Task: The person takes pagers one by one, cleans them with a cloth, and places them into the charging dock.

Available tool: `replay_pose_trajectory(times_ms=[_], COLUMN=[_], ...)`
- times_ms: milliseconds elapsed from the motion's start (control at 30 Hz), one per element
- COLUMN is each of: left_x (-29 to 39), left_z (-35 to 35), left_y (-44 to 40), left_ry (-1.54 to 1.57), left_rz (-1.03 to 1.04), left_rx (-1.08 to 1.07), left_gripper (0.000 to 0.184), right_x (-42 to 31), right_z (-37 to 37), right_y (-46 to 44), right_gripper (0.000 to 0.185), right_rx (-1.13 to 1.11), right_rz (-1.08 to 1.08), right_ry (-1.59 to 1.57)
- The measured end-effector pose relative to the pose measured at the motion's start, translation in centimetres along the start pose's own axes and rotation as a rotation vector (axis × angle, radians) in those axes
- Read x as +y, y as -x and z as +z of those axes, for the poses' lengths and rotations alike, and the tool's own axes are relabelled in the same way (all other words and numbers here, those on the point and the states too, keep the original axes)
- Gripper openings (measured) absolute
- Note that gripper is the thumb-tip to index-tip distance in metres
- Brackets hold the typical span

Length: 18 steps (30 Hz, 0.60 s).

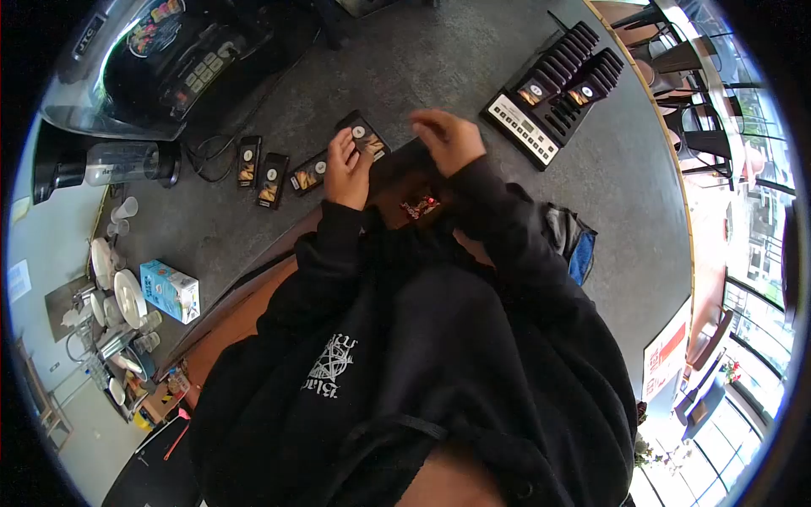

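Observation:
Over the counter's near edge, my left hand is raised with its fingers apart and nothing in it, in front of a black device with a food picture. A similar device lies just left of it. Two more, one beside another, lie farther left. My right hand hovers at the counter edge, fingers spread and holding nothing. To its right stands a charging rack with a keypad and rows of black devices, two of which show their pictures.
A large black machine stands at the upper left, with a loose cable beside it. A blue and white carton and stacked dishes are at the left. A black and blue cloth item lies near my right sleeve.

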<state>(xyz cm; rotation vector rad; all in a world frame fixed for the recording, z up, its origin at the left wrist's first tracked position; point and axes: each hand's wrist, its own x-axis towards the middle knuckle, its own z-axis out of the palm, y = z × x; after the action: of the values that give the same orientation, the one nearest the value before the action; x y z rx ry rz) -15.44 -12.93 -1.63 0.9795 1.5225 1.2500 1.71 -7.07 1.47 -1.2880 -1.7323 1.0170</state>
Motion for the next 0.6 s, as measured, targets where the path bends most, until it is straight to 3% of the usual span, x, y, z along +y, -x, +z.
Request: replay_pose_trajectory(times_ms=[100,333,533,600], left_x=[0.5,-0.1,-0.7,-0.8], left_z=[-0.4,-1.3,-1.5,-1.3], left_y=[-0.1,-1.3,-2.3,-2.7], left_ry=[0.061,0.131,0.140,0.136], left_rz=[-0.097,-0.178,-0.177,-0.132], left_rx=[0.038,-0.022,-0.099,-0.135], left_gripper=[0.058,0.066,0.058,0.056], right_x=[1.0,1.6,2.2,2.1], right_z=[3.7,7.4,7.7,7.7], right_y=[-0.7,-1.1,-0.5,0.0], right_gripper=[0.021,0.025,0.029,0.032], right_rx=[-0.057,-0.074,0.037,0.061], right_rz=[-0.060,0.045,0.124,0.277], right_ry=[0.049,0.174,0.109,0.013])
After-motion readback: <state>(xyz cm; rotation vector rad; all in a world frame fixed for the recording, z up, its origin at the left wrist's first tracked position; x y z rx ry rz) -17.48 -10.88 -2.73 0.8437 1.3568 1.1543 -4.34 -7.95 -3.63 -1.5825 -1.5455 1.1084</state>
